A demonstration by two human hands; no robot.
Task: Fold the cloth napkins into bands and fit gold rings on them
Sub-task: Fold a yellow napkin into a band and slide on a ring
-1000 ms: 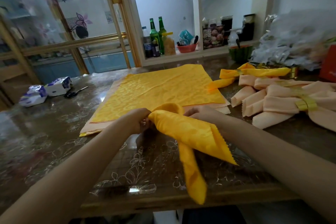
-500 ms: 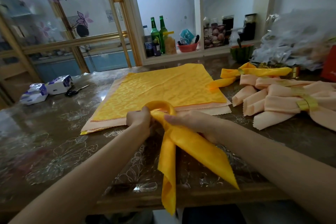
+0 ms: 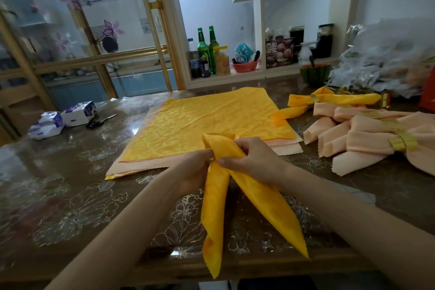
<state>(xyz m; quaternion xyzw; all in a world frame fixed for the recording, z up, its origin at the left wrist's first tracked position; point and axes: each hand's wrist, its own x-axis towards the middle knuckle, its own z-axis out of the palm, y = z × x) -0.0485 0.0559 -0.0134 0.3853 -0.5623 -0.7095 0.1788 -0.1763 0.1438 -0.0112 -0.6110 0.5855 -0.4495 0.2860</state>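
A yellow napkin (image 3: 261, 205), folded into a band and bent double, hangs from both my hands with its two tails pointing toward the table's near edge. My left hand (image 3: 191, 169) grips the fold from the left. My right hand (image 3: 251, 160) pinches it from the right, thumb on top. Behind them lies a flat stack of napkins (image 3: 211, 122), yellow on top, peach below. Finished peach napkins (image 3: 367, 139) with a gold ring (image 3: 402, 142) lie at the right, and a ringed yellow napkin (image 3: 329, 100) lies behind them.
The glass-topped table (image 3: 70, 195) has a flower pattern. Two tissue packs (image 3: 63, 117) and scissors (image 3: 101, 121) sit at the left. A heap of plastic wrapping (image 3: 386, 59) and a green bowl (image 3: 315, 74) stand at the back right. Bottles (image 3: 207, 52) fill the shelf behind.
The two tails have swung closer together and hang straighter. My hands have closed in on the fold, and the loop above them has flattened.
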